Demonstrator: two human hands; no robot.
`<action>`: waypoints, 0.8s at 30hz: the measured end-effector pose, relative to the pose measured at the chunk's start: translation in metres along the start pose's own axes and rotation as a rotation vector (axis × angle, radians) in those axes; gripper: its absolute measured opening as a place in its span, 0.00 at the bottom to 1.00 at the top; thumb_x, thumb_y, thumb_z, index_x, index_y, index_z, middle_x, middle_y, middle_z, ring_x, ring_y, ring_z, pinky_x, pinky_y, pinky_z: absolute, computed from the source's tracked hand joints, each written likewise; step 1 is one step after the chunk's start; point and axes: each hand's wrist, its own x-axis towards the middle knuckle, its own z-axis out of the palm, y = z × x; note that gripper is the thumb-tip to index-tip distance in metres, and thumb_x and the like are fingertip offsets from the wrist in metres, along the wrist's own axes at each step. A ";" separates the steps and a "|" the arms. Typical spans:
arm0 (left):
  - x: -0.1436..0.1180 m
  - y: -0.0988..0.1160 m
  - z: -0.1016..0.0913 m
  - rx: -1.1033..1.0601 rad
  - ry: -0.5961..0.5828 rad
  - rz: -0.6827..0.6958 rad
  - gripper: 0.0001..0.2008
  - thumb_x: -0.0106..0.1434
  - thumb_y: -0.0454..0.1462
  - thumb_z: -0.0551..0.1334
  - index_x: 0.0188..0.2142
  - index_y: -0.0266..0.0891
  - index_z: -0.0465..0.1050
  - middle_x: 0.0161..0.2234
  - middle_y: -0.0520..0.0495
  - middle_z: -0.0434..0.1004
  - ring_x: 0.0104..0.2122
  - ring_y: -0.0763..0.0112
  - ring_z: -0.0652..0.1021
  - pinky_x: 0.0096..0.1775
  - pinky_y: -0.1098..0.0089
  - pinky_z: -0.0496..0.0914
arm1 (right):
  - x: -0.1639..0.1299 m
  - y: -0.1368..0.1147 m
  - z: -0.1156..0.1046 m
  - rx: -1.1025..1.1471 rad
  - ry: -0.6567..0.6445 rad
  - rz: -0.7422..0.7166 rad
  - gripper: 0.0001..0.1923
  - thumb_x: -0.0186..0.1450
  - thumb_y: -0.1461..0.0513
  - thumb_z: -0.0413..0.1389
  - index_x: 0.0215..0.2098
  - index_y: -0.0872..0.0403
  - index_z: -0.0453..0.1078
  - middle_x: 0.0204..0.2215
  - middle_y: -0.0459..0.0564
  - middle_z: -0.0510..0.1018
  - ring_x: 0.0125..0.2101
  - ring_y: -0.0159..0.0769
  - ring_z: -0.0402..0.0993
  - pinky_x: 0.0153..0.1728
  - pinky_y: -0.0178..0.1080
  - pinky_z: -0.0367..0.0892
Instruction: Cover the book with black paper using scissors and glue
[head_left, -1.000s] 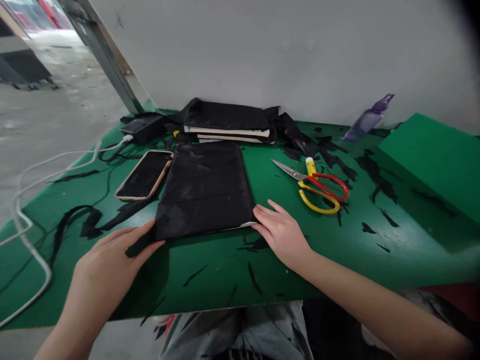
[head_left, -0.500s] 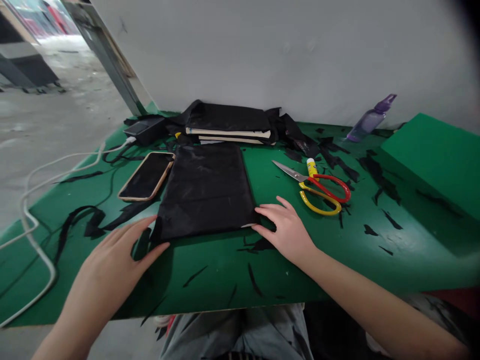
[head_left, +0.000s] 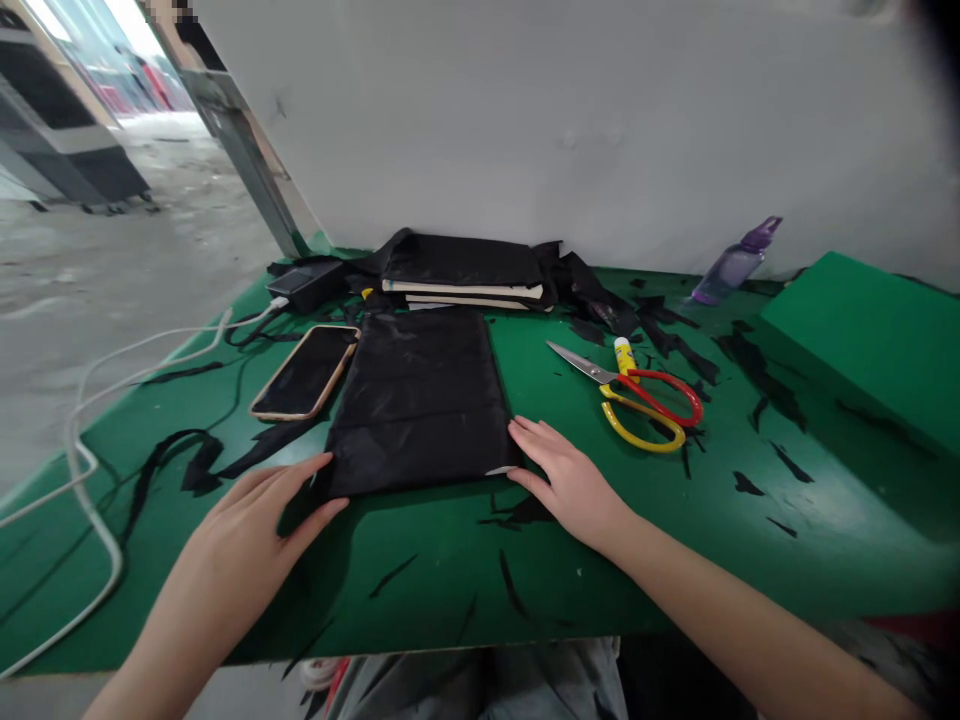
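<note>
A flat black rectangle point(head_left: 420, 410) that looks fabric-covered lies on the green table, with a crease across its lower part. My left hand point(head_left: 232, 550) grips its near left corner, the thumb at the front edge and the fingers along the side. At the near right corner my right hand point(head_left: 570, 480) does likewise, fingers on the side and thumb low at the corner. A small pale sliver shows beside that thumb. What lies inside or under the black covering is hidden.
A phone point(head_left: 306, 373) lies left of the rectangle, near white cables point(head_left: 94, 460) and a black box point(head_left: 307, 285). Red-and-yellow scissors point(head_left: 652, 400), a glue stick point(head_left: 624, 356), black scraps point(head_left: 761, 375) and a purple bottle point(head_left: 731, 268) are rightward. Black-covered books point(head_left: 465, 262) stand behind.
The view has tilted up a little, so everything sits lower in the picture. Both hands keep their places at the near corners, with the left fingers slightly closer against the edge.
</note>
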 end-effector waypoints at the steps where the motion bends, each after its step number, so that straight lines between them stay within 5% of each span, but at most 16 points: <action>1: 0.000 0.001 0.001 -0.001 0.010 -0.006 0.23 0.65 0.49 0.56 0.56 0.43 0.63 0.48 0.44 0.74 0.49 0.56 0.73 0.48 0.59 0.70 | -0.001 -0.001 0.001 -0.005 0.001 0.006 0.25 0.67 0.59 0.51 0.62 0.57 0.60 0.58 0.58 0.68 0.60 0.44 0.60 0.59 0.53 0.60; 12: -0.001 0.004 0.007 -0.018 0.065 -0.010 0.23 0.64 0.49 0.57 0.54 0.41 0.62 0.47 0.41 0.74 0.50 0.52 0.73 0.49 0.54 0.69 | -0.003 -0.007 0.005 -0.048 -0.037 0.036 0.28 0.68 0.59 0.47 0.64 0.61 0.54 0.61 0.61 0.62 0.63 0.44 0.54 0.61 0.53 0.57; 16: -0.001 0.012 0.004 -0.025 0.074 -0.038 0.27 0.65 0.50 0.56 0.58 0.42 0.57 0.56 0.39 0.67 0.54 0.52 0.70 0.54 0.53 0.66 | -0.004 -0.007 -0.002 0.002 -0.001 0.086 0.35 0.65 0.55 0.52 0.67 0.57 0.49 0.63 0.59 0.60 0.63 0.45 0.54 0.59 0.53 0.61; 19: 0.000 0.021 0.001 -0.004 0.119 0.023 0.27 0.65 0.48 0.55 0.60 0.42 0.55 0.60 0.40 0.61 0.57 0.54 0.67 0.58 0.54 0.62 | -0.003 -0.006 -0.006 0.038 0.010 -0.022 0.32 0.68 0.57 0.50 0.68 0.52 0.46 0.64 0.53 0.57 0.64 0.40 0.52 0.61 0.52 0.57; 24: 0.006 0.034 -0.004 -0.019 0.130 0.195 0.22 0.66 0.43 0.56 0.58 0.41 0.60 0.58 0.42 0.64 0.56 0.57 0.68 0.58 0.55 0.62 | 0.001 -0.004 -0.007 0.061 0.023 -0.172 0.23 0.69 0.62 0.47 0.62 0.49 0.59 0.60 0.48 0.65 0.61 0.36 0.58 0.61 0.49 0.58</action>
